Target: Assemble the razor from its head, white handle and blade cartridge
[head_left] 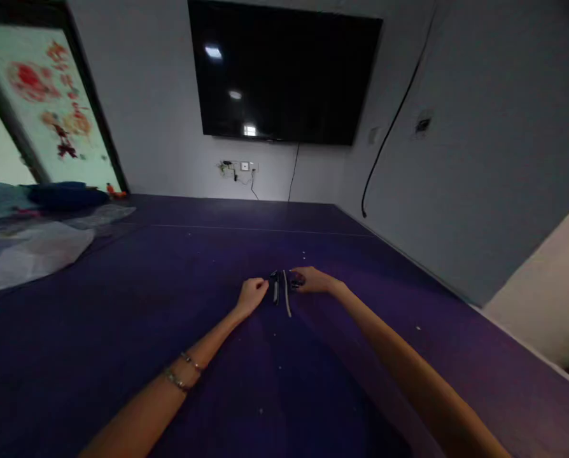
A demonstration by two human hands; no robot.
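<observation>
Ahead of me on the purple floor covering (pixel 237 356), my left hand (pixel 252 294) is closed, with thumb and finger pinched together. Its fingertips meet the edge of a dark piece with a grey strip (pixel 275 291); whatever is inside the pinch is too small to make out. To the right of that piece runs a thin pale strip (pixel 287 296), slightly curved. My right hand (pixel 313 280) curls its fingers around a small dark item (pixel 296 280), whose kind I cannot tell. Between the two hands the dark parts blend into the floor.
A black television (pixel 284 76) hangs on the far wall, above sockets with cables (pixel 234 168). A black cable (pixel 392 127) dangles along the right wall. On the left lie a translucent plastic sheet (pixel 46 251) and dark blue fabric (pixel 69 196). Small white specks dot the floor.
</observation>
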